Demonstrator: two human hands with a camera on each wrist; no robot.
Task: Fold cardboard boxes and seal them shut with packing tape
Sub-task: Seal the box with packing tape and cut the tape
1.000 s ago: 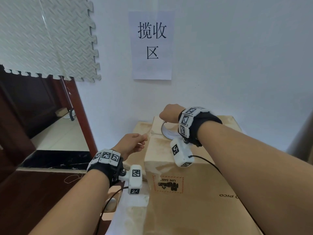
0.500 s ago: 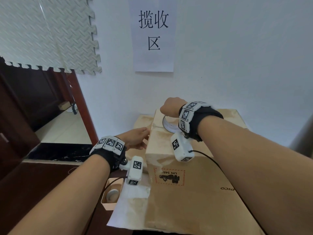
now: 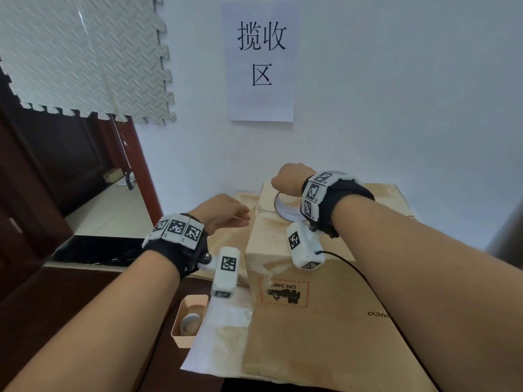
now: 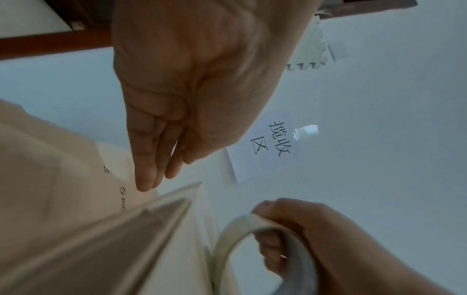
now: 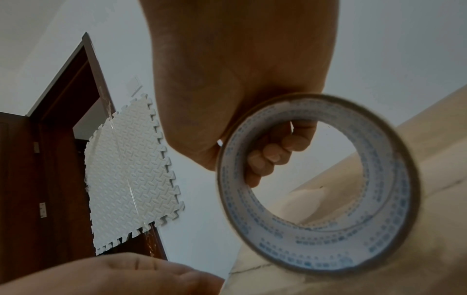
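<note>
Fingers of right hand (image 3: 288, 179) curl through tape roll (image 5: 321, 185); left hand (image 3: 223, 210) fingers straight.

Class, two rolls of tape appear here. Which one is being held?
The tape roll atop the cardboard box, gripped through its core by the right hand. The other roll lies untouched in the small tray.

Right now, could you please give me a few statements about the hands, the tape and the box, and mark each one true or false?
1. The right hand grips the tape roll with fingers through its hole. True.
2. The left hand is clenched round a knife. False: its fingers are straight and hold nothing.
3. The tape roll is at the top of the cardboard box. True.
4. The paper sign lies flat on the box. False: it hangs on the wall.
5. A small tray sits left of the box. True.
</note>
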